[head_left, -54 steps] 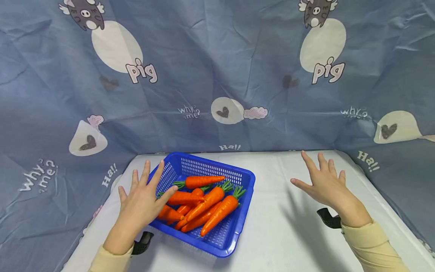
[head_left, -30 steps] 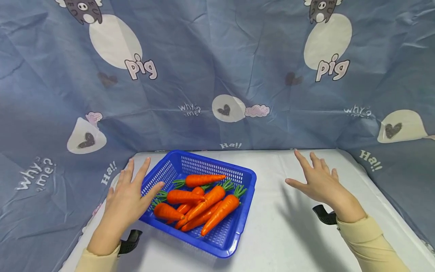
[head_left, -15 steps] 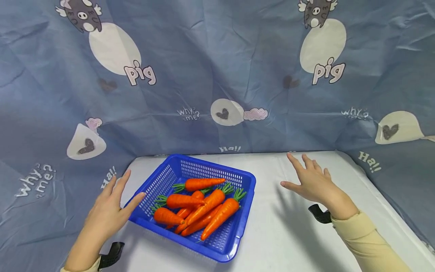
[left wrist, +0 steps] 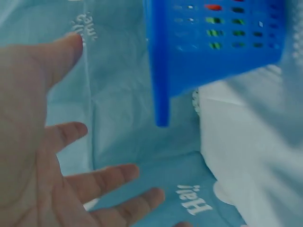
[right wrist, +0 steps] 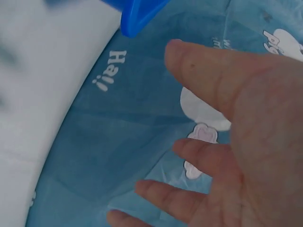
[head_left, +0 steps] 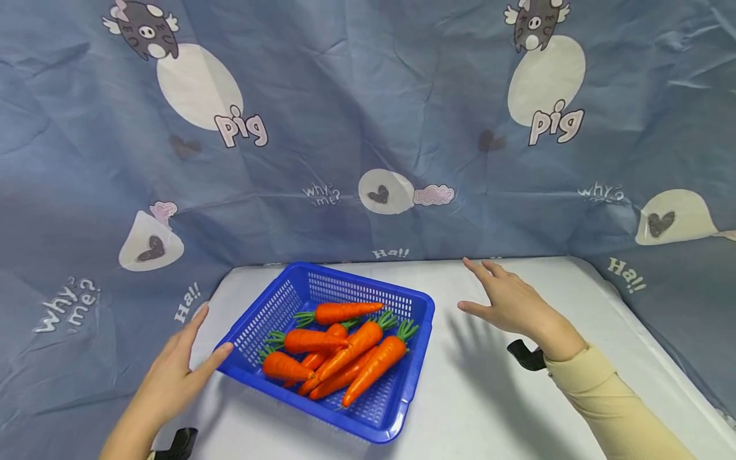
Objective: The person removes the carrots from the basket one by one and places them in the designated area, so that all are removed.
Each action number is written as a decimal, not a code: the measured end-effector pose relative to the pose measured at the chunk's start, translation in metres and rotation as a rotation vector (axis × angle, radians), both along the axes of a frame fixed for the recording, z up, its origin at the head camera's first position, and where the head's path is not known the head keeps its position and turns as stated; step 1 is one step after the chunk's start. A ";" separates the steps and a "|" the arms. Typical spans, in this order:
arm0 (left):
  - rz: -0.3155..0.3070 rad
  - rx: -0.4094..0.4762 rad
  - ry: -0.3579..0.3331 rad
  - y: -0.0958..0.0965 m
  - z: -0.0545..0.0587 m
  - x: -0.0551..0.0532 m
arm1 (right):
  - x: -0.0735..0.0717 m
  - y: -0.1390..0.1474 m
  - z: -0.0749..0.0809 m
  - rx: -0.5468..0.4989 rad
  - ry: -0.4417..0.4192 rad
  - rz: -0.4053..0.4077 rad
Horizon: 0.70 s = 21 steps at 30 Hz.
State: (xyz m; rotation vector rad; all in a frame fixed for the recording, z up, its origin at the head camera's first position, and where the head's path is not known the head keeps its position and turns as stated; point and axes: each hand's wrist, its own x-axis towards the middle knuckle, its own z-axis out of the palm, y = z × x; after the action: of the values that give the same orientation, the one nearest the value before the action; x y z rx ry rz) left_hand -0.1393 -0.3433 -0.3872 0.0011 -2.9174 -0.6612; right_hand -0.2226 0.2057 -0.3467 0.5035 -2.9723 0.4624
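A blue plastic basket [head_left: 406, 409] with slotted walls stands a little left of centre on the table. Several orange carrots [head_left: 376, 369] with green tops lie loosely piled inside it. Just off the basket's left side is my left hand [head_left: 172, 377], fingers extended, thumb toward the rim; the left wrist view has a gap between that hand and the basket wall [left wrist: 213, 71]. To the right of the basket my right hand [head_left: 512, 303] hovers over the table, fingers spread and holding nothing. Only a corner of the basket [right wrist: 135, 16] enters the right wrist view, apart from the thumb.
A white cloth covers the table [head_left: 460, 396]. Blue printed fabric [head_left: 322, 128] hangs behind it and along both sides. Each wrist carries a black camera mount [head_left: 526, 355].
My left hand has moved left and down, off the basket to its outer side. The right hand has drifted left toward the basket. Basket and carrots stay in place.
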 end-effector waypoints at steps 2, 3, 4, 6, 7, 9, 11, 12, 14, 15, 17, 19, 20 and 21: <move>-0.008 0.012 -0.006 -0.003 -0.005 0.001 | -0.003 -0.005 0.001 -0.015 -0.003 0.014; -0.012 0.020 -0.007 -0.004 -0.008 0.002 | -0.004 -0.007 0.001 -0.020 -0.008 0.018; -0.017 0.030 -0.004 -0.006 -0.010 0.002 | -0.005 -0.011 0.002 -0.027 -0.017 0.022; -0.025 0.060 -0.009 -0.008 -0.015 0.004 | -0.007 -0.017 0.004 -0.039 -0.035 0.032; -0.033 0.080 -0.018 -0.010 -0.017 0.004 | -0.008 -0.021 0.004 -0.043 -0.044 0.039; -0.048 0.130 -0.043 -0.012 -0.022 0.005 | -0.010 -0.028 0.005 -0.046 -0.056 0.057; -0.061 0.187 -0.069 -0.014 -0.026 0.005 | -0.013 -0.035 0.006 -0.046 -0.069 0.076; -0.066 0.212 -0.078 -0.015 -0.029 0.004 | -0.014 -0.039 0.007 -0.045 -0.075 0.086; -0.075 0.265 -0.081 -0.015 -0.035 0.003 | -0.017 -0.044 0.008 -0.039 -0.090 0.102; -0.079 0.290 -0.082 -0.016 -0.038 0.002 | -0.018 -0.047 0.009 -0.036 -0.102 0.107; -0.083 0.340 -0.083 -0.017 -0.043 0.001 | -0.021 -0.053 0.009 -0.031 -0.127 0.114; -0.082 0.386 -0.092 -0.018 -0.048 0.000 | -0.023 -0.058 0.009 -0.027 -0.148 0.128; -0.079 0.406 -0.101 -0.019 -0.050 0.000 | -0.025 -0.060 0.009 -0.027 -0.156 0.139; -0.073 0.423 -0.111 -0.020 -0.052 0.000 | -0.026 -0.063 0.009 -0.028 -0.161 0.152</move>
State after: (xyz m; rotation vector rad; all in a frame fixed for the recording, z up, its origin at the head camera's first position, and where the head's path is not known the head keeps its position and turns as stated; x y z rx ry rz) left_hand -0.1397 -0.3632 -0.4393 -0.0217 -2.8276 -1.3153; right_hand -0.2488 0.1429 -0.3375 0.7253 -3.0883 0.5836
